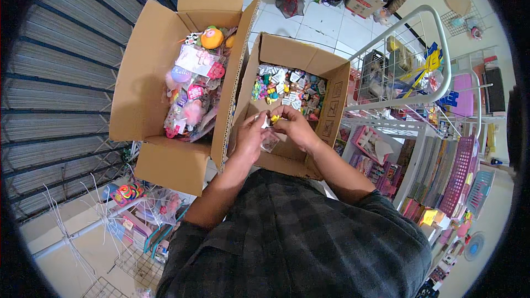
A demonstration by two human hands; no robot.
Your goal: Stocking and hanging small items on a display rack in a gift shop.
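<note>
Both hands meet over the near part of an open cardboard box [285, 47]. Between the fingers of my left hand [248, 136] is a small white tag [262, 121]. My right hand [297, 129] pinches a small yellow trinket [275, 119], which seems joined to the tag, though the fingers hide the link. Just below the hands shows a clear plastic bag [270, 140]; whether a hand touches it is unclear. At the box's far end lie many small colourful trinkets with white tags [290, 87].
To the left stands a taller cardboard box [136, 78], its flaps raised, full of packaged plush and pink goods [192, 87]. A white wire basket [397, 62] and shelving with magazines [426, 169] flank the right. Behind the left box is a metal shutter [66, 70]; a wire display rack [87, 227] stands lower left.
</note>
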